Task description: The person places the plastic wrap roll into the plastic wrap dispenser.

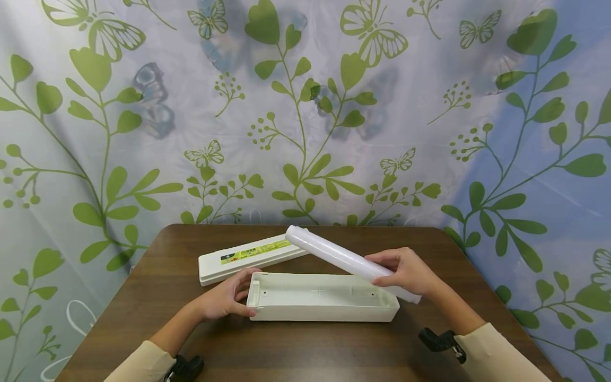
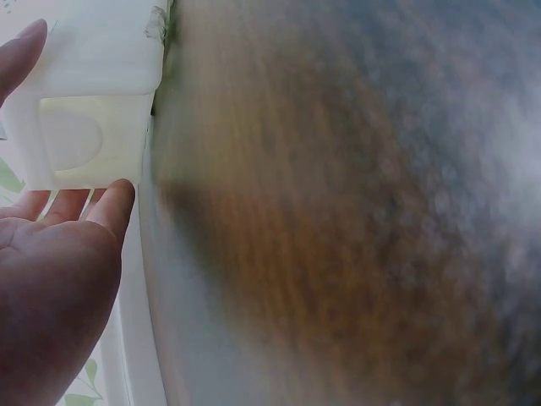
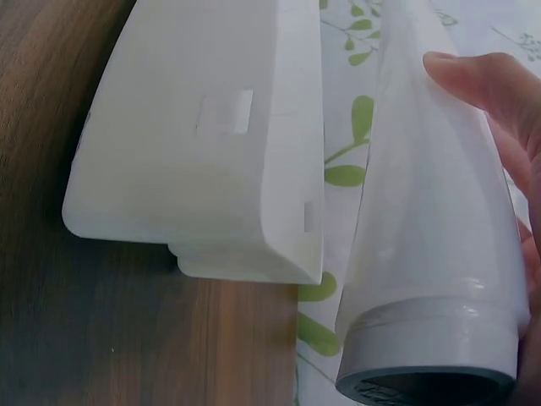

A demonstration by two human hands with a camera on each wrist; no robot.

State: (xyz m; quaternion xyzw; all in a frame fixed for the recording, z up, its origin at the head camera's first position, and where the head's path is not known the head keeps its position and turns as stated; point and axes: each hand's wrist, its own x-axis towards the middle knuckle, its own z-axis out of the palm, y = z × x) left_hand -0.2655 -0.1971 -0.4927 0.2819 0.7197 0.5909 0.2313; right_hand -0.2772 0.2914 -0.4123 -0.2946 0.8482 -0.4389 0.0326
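A long off-white plastic box (image 1: 324,313) lies open-topped on the table. My left hand (image 1: 223,298) grips its left end, thumb at the front corner and fingers behind. In the left wrist view, the thumb and fingertips of that hand (image 2: 63,279) touch opposite sides of the box end (image 2: 101,59). A white roll of plastic wrap (image 1: 329,253) is held by my right hand (image 1: 406,271) near its lower right end. It slants over the box's right part, its left end raised. In the right wrist view, the roll (image 3: 431,203) shows a dark hollow core, beside the box (image 3: 186,169).
Behind the box lies a white lid (image 1: 212,267) with a yellow-green label, angled on the brown wooden table (image 1: 305,350). The roll's raised end overlaps the lid's right end in view. A leaf-and-butterfly patterned curtain (image 1: 305,132) hangs behind the table and at both sides.
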